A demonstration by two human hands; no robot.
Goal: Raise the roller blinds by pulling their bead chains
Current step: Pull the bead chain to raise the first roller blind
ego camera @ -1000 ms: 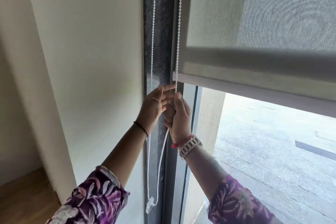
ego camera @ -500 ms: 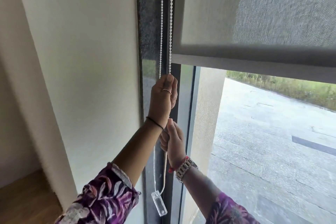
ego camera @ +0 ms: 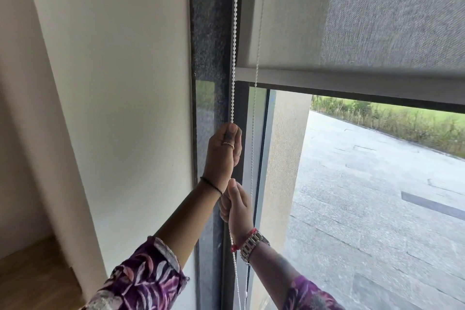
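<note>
A grey roller blind (ego camera: 364, 15) covers the top of the window; its bottom bar (ego camera: 327, 79) hangs across the glass. A white bead chain (ego camera: 234, 58) runs down the dark frame in two strands. My left hand (ego camera: 224, 153) is closed around the nearer strand, fist upward. Right below it my right hand (ego camera: 237, 205) grips the same strand. The second strand (ego camera: 255, 108) hangs free just right of both hands. The chain's lower loop runs out of view at the bottom.
A cream wall (ego camera: 120, 83) stands close on the left, with wooden floor (ego camera: 32, 277) at the bottom left. The dark window frame (ego camera: 214, 45) is beside the hands. Through the glass (ego camera: 377, 196) lie a paved yard and a strip of greenery.
The blind's bottom bar has risen, showing more of the window. My left hand moved above the right on the chain, and the two strands now hang farther apart.
</note>
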